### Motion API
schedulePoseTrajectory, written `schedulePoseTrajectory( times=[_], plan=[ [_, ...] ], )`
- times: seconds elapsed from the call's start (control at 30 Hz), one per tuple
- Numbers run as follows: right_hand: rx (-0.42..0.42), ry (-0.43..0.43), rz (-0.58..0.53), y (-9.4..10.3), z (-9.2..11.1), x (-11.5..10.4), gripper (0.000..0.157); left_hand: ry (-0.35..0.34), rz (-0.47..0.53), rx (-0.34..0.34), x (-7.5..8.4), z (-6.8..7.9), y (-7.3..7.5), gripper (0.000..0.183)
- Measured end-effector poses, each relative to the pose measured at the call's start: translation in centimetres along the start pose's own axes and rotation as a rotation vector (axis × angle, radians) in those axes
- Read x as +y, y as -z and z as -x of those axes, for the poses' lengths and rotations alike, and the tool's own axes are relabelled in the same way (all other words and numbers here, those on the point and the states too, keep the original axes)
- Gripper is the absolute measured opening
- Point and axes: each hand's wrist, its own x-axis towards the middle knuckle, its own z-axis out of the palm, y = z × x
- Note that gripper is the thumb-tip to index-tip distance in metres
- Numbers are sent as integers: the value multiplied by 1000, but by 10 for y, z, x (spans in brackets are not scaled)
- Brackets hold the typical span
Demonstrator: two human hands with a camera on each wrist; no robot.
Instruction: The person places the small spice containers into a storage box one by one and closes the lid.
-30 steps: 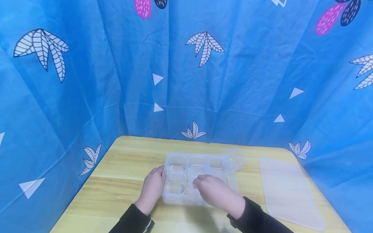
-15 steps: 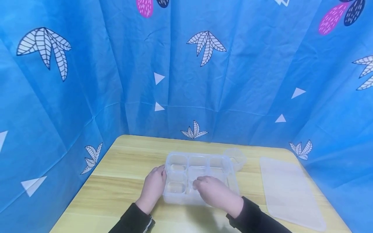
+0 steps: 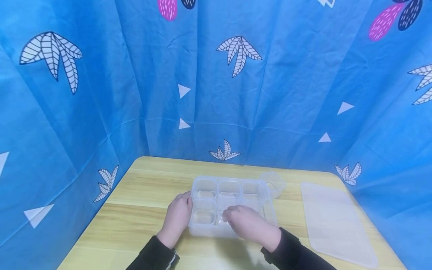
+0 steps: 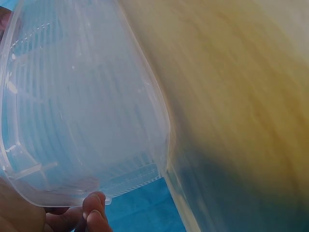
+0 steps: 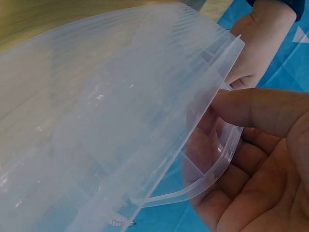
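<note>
Clear tray (image 3: 233,204) sits on tabletop (image 3: 135,210). Left hand (image 3: 177,217) curls its fingers (image 4: 94,210) round the tray's left rim, apparently bracing it. Right hand (image 3: 249,223) has its fingers (image 5: 256,108) pinching an inner cup's (image 5: 212,169) rim. Lid (image 3: 334,221) lies well right of them.

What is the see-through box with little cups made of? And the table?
The box looks like clear, slightly frosted plastic: you see through it, and its walls have fine ribs. The table looks like pale wood, or a wood-look coating, with long grain streaks.
</note>
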Motion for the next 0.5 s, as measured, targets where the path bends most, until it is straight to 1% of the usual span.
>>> schedulePoseTrajectory(
  times=[0.23,0.5],
  plan=[
    [-21,-5,-30,2,0,0,17,-13,-4,3,-1,0,1,33],
    [-18,30,-57,-1,-1,3,16,-10,2,4,-1,-1,-1,34]
  ],
)
